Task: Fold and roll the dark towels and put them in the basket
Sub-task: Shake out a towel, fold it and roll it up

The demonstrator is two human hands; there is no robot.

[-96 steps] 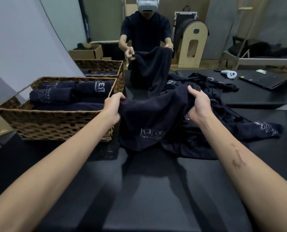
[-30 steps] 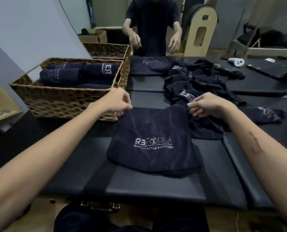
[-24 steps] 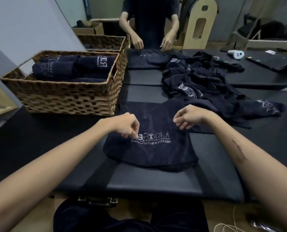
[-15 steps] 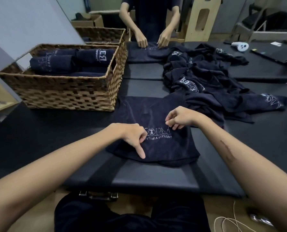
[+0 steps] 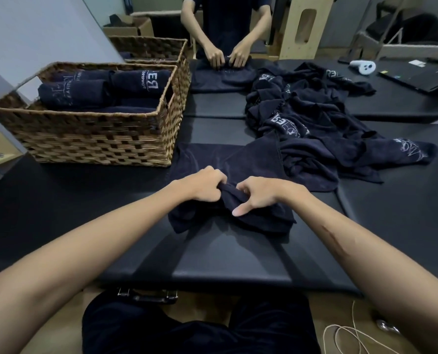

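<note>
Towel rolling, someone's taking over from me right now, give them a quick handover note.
Left hand and right hand both grip the near end of the towel, just starting its roll; the far part lies flat on the table.
Done: several rolled towels sit in the near basket.
Left: finish this roll, put it in the basket, then work through the loose pile on the right.

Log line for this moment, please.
step: rolling towel | left hand: gripping roll | right hand: gripping roll | basket: holds rolled towels
</note>
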